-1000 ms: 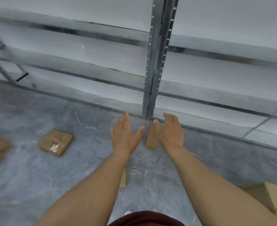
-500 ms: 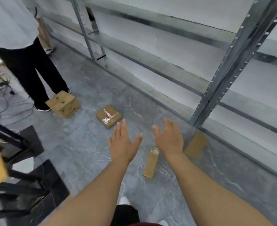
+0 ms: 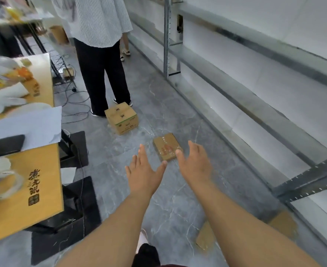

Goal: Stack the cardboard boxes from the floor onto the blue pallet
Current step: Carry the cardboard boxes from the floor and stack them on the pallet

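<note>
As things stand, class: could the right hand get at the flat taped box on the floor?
Probably yes. The right hand is open and empty, held out just short of the flat box, and only bare floor shows around it. The bystander stands farther back by the cube box.

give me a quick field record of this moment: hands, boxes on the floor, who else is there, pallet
left hand: open, fingers spread, holding nothing
right hand: open, holding nothing
flat taped box: on the floor just beyond both hands
cube-shaped carton: on the floor by the bystander's feet
thin cardboard box: on the floor beside the right forearm
bystander: standing, striped shirt, black trousers
blue pallet: not in view
</note>
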Available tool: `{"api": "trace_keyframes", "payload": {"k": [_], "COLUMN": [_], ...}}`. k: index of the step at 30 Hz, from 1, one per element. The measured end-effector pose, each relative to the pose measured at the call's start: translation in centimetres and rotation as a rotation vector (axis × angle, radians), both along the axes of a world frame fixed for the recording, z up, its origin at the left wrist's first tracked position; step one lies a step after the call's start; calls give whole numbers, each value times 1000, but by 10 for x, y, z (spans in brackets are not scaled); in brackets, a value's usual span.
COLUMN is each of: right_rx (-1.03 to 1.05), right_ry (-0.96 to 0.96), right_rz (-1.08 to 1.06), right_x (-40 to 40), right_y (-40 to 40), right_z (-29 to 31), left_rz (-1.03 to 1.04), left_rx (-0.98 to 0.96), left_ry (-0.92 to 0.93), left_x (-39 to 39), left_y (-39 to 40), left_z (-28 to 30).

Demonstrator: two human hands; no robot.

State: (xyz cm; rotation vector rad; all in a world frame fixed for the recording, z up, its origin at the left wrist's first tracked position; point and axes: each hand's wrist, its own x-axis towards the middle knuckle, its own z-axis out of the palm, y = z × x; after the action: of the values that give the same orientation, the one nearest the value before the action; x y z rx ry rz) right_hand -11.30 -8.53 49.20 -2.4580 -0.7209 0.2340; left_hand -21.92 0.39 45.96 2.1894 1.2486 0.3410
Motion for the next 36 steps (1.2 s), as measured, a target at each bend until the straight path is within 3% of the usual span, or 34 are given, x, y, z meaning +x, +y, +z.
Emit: {"api": "trace_keyframes", "payload": {"k": [8, 19, 36], "right_rx": [7, -80, -132], "right_ry": [17, 41, 127], "right_rz": [19, 101, 278], "right_x": [18, 81, 272], "right_y": [143, 267, 504], "right_z": [3, -25, -51], "left_rz": [71, 147, 317], "left_rx": [11, -69, -101], "left_ry": [-13, 58, 125], "left_x": [15, 64, 243], "left_y": [133, 249, 466], "left_z": [9, -20, -26]}}
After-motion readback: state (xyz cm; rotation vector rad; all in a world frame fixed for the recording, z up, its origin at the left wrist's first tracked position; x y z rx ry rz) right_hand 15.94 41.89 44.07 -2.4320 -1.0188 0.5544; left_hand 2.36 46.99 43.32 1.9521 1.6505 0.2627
